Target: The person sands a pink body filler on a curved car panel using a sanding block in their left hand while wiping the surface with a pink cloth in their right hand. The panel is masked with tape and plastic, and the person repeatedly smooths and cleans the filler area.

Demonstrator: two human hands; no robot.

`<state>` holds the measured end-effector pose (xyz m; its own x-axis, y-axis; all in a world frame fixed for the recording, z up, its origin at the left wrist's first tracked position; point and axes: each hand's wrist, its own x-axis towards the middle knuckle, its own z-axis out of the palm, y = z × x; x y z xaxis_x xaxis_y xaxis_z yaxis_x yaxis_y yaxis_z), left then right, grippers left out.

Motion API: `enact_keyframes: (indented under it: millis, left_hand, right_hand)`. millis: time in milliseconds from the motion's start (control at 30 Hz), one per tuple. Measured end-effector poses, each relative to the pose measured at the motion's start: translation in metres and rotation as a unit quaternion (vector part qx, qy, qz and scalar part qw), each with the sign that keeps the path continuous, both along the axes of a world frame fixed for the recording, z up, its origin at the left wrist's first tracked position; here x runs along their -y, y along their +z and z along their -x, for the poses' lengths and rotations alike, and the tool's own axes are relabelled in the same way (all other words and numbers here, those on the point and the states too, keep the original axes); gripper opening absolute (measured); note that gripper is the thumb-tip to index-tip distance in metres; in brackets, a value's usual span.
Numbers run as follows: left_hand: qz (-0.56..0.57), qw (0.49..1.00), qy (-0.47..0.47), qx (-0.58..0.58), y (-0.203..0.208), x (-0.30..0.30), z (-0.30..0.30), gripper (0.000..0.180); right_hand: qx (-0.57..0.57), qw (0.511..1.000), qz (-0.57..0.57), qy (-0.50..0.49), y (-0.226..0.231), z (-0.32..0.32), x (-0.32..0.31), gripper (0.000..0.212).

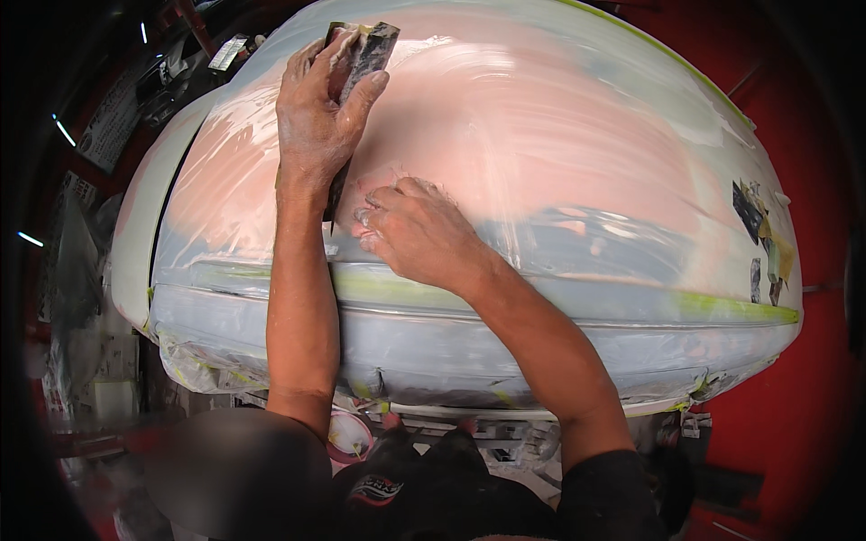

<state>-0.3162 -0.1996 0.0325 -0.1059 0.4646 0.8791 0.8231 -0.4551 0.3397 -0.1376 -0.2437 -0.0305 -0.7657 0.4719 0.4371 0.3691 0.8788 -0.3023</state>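
Observation:
My left hand grips a long dark sanding block, held up against the far left part of a curved car body panel. The block's far end sticks out beyond my fingers, and its near end shows beside my wrist. Pink, white and blue-grey patches cover the panel, with shiny, wet-looking streaks. Closer to me, my right hand rests on the panel with its fingers curled inward. Whitish residue coats the fingertips. Whatever lies under those fingers, if anything, is hidden.
Torn dark and tan sandpaper pieces lie at the panel's right end. Below its near edge stands a pink-rimmed bucket. Dark clutter fills the left side. A red surface borders the right.

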Motion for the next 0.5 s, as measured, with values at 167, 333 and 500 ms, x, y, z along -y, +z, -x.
enact_keyframes:
  millis: [167,333,500]
  left_hand:
    - [-0.002,1.0,0.006,-0.016,0.0006,-0.0005,0.0024,0.056]
    - [-0.004,1.0,-0.003,-0.03,-0.0001,-0.0013,0.0025,0.059]
    - [-0.021,0.996,0.043,-0.07,-0.0023,0.0003,0.0014,0.059]
  right_hand:
    - [0.009,1.0,-0.024,0.014,0.0008,0.0015,-0.0017,0.028]
    - [0.013,1.0,-0.015,0.012,0.0015,0.0024,-0.0002,0.027]
    - [-0.001,1.0,-0.022,0.007,0.0043,0.0015,0.0022,0.027]
